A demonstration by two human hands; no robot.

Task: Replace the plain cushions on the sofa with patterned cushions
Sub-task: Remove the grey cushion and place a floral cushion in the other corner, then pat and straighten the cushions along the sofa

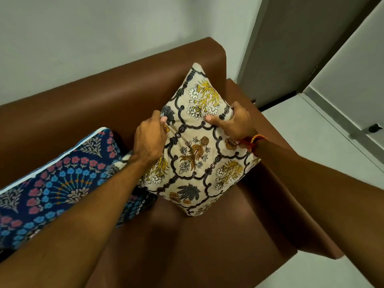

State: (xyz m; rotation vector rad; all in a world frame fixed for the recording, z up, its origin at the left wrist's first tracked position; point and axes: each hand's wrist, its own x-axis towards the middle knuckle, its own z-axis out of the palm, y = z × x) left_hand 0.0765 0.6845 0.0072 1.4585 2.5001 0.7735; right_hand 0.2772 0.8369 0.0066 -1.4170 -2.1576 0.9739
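A cream cushion printed with yellow flowers and a dark lattice stands tilted in the right corner of the brown sofa, leaning on the backrest and armrest. My left hand grips its left edge. My right hand grips its right edge, thumb pressed on the front. A dark blue cushion with red and blue flowers lies on the seat to the left, touching the cream one. No plain cushion is in view.
The sofa's right armrest runs along a light floor. A white wall is behind the backrest. A grey door or panel stands at the upper right, with a small black doorstop on the floor.
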